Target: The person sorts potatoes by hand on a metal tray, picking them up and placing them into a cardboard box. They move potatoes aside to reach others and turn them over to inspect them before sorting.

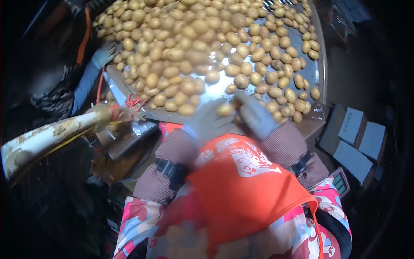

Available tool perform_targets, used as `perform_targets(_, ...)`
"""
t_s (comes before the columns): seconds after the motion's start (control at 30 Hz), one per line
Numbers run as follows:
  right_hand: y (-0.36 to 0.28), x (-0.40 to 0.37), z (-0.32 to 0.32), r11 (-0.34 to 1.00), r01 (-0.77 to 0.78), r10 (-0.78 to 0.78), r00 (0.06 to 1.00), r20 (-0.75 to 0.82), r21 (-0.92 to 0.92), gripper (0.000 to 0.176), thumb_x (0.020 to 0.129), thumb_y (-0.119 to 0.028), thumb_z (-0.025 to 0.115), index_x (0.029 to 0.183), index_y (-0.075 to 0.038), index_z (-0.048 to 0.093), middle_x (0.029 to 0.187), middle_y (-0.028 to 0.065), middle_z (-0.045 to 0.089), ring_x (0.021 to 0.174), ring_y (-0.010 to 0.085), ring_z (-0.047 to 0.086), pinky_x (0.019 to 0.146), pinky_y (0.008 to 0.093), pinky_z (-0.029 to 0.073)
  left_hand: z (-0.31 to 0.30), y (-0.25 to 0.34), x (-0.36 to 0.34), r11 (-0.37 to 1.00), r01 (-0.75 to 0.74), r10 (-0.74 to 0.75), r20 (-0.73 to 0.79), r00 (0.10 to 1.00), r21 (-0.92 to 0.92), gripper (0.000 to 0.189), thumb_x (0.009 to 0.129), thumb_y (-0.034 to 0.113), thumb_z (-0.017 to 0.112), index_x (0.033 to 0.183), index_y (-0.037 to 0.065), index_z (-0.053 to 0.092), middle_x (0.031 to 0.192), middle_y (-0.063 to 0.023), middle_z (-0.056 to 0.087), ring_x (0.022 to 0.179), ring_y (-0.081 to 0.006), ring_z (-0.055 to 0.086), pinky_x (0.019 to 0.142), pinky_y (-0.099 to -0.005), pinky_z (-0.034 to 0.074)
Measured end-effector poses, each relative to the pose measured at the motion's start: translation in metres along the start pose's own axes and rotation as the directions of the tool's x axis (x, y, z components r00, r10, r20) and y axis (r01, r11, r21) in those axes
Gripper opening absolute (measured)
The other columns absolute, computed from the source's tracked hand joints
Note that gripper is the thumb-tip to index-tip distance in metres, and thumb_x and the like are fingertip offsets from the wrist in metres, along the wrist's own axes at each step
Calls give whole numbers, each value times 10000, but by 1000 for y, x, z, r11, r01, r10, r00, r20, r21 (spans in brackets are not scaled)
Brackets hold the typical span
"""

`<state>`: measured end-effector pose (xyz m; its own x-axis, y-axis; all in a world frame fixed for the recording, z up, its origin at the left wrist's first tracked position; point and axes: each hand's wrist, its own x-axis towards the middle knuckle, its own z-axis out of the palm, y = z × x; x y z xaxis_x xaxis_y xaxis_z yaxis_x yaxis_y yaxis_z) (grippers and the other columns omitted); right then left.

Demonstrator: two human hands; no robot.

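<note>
A big heap of small yellow potatoes (185,47) covers a shiny metal sorting table (321,64). My left hand (207,123), in a grey glove, is at the table's near edge and holds a potato (225,109) at its fingertips. My right hand (255,115), also in a grey glove, is right beside it with fingers curled against the same potato and those at the edge. Both wrists come out of brown knitted sleeves above an orange apron (246,181).
A co-worker's gloved hand (103,54) with a blue sleeve rests on the potatoes at the left rim. Another patterned sleeve (47,138) reaches in from the lower left toward a red net bag (133,103). White boxes (360,138) lie on the floor at the right.
</note>
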<state>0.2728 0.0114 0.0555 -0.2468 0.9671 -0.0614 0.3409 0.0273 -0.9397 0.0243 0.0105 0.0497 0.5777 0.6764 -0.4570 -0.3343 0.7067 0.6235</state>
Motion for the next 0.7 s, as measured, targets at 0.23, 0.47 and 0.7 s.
perform_targets(0.23,27,-21,-8,717,304,-279,950,140,-628,489,800,-226,693,1260,-90,600,1353,208,506,1238,422,497,1062,566,386,-31,-5,-17,892,-256,334,-163,928,372,338,990,81,571,1317,-5,571,1181,-125,639,964,-149,637,775,-223,555)
perform_targets(0.47,54,-23,-20,769,258,-307,952,16,-585,475,809,-216,688,1265,-109,607,1379,212,507,1255,438,490,1054,557,386,-19,43,-7,990,78,6,-575,818,121,300,987,170,559,1231,25,655,882,-52,667,680,-67,589,498,-129,409)
perform_targets(0.7,77,-123,-72,631,96,-206,978,-47,-770,499,833,-184,651,1312,-60,583,1361,200,548,1229,415,529,1040,553,396,-35,32,-2,977,121,3,-571,821,178,320,1029,194,475,1261,74,659,952,-24,679,666,-40,559,495,-135,365)
